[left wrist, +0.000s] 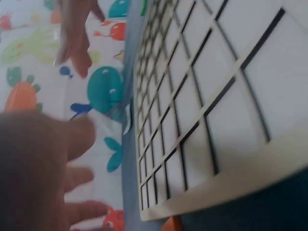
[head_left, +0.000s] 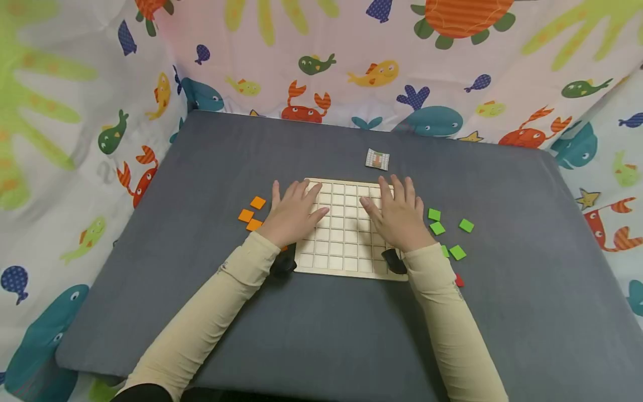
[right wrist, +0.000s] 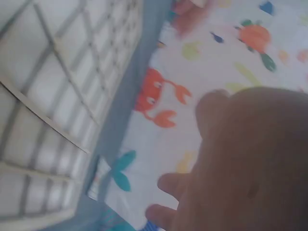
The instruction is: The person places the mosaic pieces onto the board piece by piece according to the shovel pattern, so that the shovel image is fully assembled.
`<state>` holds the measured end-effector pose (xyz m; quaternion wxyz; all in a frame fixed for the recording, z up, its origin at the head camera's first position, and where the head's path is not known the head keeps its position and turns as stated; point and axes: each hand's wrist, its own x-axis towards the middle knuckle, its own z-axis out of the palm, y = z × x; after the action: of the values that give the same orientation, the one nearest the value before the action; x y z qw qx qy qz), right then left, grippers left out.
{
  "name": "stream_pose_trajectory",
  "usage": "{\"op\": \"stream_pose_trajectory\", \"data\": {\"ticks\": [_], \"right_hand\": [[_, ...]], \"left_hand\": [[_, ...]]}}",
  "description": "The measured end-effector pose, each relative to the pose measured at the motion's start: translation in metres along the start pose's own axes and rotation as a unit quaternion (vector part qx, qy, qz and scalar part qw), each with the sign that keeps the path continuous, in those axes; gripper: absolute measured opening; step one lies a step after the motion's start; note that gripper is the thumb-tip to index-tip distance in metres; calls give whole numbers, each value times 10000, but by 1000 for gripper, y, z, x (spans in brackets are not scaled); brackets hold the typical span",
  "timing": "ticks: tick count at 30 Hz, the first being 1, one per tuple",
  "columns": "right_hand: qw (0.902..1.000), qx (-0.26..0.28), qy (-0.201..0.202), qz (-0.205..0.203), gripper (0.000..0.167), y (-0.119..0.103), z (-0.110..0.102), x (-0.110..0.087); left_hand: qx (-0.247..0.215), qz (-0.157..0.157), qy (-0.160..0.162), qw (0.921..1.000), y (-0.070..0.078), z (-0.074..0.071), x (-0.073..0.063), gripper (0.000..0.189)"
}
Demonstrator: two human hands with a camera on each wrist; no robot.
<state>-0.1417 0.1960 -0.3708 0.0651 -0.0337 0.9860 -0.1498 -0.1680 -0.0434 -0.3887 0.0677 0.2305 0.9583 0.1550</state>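
Note:
A pale wooden board point(head_left: 346, 229) with a grid of square cells lies flat on the grey table. Over its left side is my left hand point(head_left: 292, 213), fingers spread and holding nothing. My right hand point(head_left: 400, 220), also spread and without anything in it, is over the board's right side. Both wrist views show a gap between the hand and the grid. Orange square tiles point(head_left: 245, 215) lie left of the left hand. Several green square tiles point(head_left: 457, 253) are scattered right of the right hand. A red piece point(head_left: 459, 280) is partly hidden by the right sleeve.
A small printed packet or card point(head_left: 377, 160) lies behind the board. The grey table point(head_left: 321, 335) extends around it all, with sea-animal printed cloth point(head_left: 341, 89) hanging at the back and sides. Dark wrist-camera bodies point(head_left: 394, 261) cover small parts of the board's edges.

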Motion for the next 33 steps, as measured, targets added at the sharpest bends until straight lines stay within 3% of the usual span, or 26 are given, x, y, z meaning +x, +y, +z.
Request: {"op": "stream_pose_trajectory", "data": {"ticks": [5,12,19,26,33], "right_hand": [[9998,-6,-190,30,76,15,-33,-13],[9997,184,177,-15,34,62,-61,-23],[9989,102,-96,449,31,108,-52,-14],[9960,67,-495,738,38,114,-36,-3],[9955,19,-458,834,39,116,-25,3]], "left_hand": [[-234,643,-344,9971,-12,-1,-5,65],[-245,881,-485,9946,-27,-1,-9,78],[-499,1064,-603,9912,-34,3,-3,85],[-465,1152,-607,9904,-44,-1,-2,91],[-332,1089,-750,9907,-45,0,1,92]]}}
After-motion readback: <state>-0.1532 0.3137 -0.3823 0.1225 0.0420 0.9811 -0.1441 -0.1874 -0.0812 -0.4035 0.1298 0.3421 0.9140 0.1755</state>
